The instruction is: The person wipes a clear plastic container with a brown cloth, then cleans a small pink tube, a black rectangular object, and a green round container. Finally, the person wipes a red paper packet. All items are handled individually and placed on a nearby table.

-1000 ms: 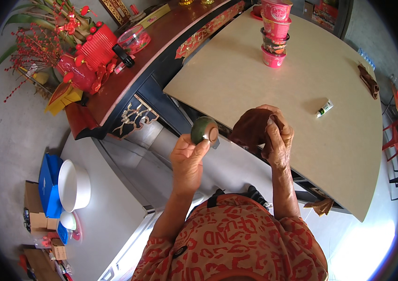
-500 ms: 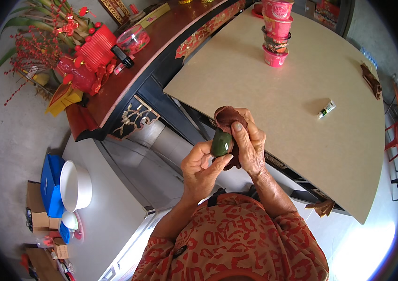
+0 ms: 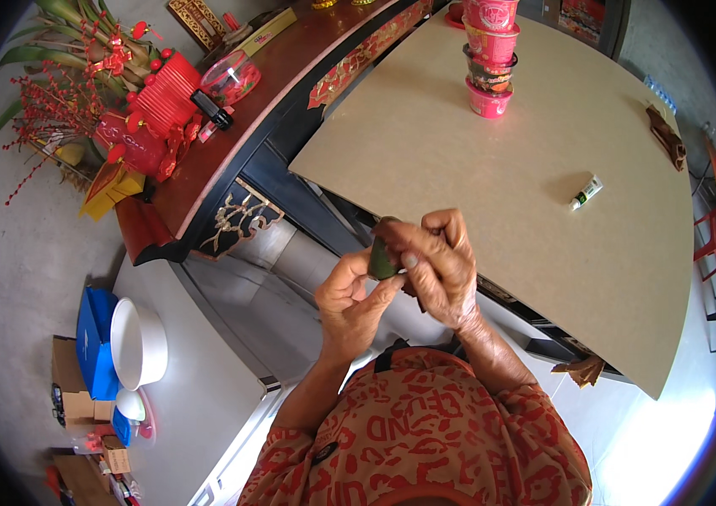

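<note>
My left hand (image 3: 351, 302) grips the lower end of a smooth, dark green, rounded piece (image 3: 382, 263) between thumb and fingers; its exact kind I cannot make out. Pressed over the upper part of that piece is my right hand (image 3: 444, 268), its fingers closed on a reddish-brown cloth (image 3: 389, 229). Much of the cloth is hidden under the right fingers, and a dark fold hangs below them. Both hands are held in front of my chest, near the edge of the beige table (image 3: 493, 177).
On the table stand stacked pink and black instant-noodle cups (image 3: 489, 72), a small white-green tube (image 3: 586, 192) and a brown crumpled item (image 3: 666, 137). Left is a dark red altar table (image 3: 244, 110) with red decorations. A white basin (image 3: 140, 344) sits on a grey surface.
My right hand has shifted over the green piece, covering more of it and of the cloth. The piece is tilted more upright, and both hands moved slightly left.
</note>
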{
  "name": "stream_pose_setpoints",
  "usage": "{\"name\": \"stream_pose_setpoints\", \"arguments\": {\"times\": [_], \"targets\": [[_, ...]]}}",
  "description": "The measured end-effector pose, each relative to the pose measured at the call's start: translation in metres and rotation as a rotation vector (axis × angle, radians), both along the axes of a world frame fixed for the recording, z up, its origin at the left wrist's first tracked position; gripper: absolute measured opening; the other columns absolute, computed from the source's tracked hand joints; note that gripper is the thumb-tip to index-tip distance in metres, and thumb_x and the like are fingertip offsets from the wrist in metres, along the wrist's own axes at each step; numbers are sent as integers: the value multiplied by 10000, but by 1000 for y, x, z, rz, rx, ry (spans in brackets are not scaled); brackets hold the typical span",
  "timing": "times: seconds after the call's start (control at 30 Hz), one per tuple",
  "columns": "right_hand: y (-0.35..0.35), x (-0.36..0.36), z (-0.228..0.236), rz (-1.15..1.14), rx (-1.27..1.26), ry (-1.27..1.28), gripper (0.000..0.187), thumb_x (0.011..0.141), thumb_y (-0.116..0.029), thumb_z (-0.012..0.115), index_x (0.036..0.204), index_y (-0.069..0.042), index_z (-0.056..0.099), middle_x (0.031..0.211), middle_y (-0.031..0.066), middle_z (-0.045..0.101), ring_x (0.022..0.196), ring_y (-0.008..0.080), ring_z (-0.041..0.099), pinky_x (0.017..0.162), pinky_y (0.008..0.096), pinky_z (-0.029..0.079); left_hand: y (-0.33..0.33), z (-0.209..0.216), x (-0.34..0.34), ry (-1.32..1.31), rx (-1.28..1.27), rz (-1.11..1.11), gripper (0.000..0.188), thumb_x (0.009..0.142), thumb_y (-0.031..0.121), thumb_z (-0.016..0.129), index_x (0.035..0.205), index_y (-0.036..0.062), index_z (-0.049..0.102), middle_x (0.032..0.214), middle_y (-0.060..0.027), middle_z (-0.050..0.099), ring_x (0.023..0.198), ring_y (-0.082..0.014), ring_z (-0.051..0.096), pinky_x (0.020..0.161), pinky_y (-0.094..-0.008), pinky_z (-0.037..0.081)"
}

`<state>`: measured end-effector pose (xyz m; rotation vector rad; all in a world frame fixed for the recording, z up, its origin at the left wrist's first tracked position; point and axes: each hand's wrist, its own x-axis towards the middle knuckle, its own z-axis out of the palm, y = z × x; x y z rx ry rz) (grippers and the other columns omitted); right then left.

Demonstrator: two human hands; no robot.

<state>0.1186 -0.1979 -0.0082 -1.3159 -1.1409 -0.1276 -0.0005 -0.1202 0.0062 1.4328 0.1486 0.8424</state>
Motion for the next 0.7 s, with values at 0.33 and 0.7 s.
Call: {"name": "stream_pose_setpoints", "arguments": {"times": [0.33, 0.7], "targets": [[-2, -2, -1, 212, 65, 75, 275, 868, -184, 636, 1116, -69, 666, 928, 66, 481, 820, 169, 485, 725, 289, 443, 7, -11, -4, 28, 31, -9, 219, 807, -63, 663, 989, -8, 555, 961, -57, 598, 895, -106, 560, 817, -272, 463], [7, 0, -4, 270, 114, 410, 232, 945, -142, 528, 1111, -19, 635, 1054, 117, 571, 936, 194, 569, 825, 283, 458, 2, -2, -4, -2, -65, -95, 206, 812, -83, 622, 980, 10, 548, 981, -77, 607, 943, -128, 572, 845, -294, 480]]}}
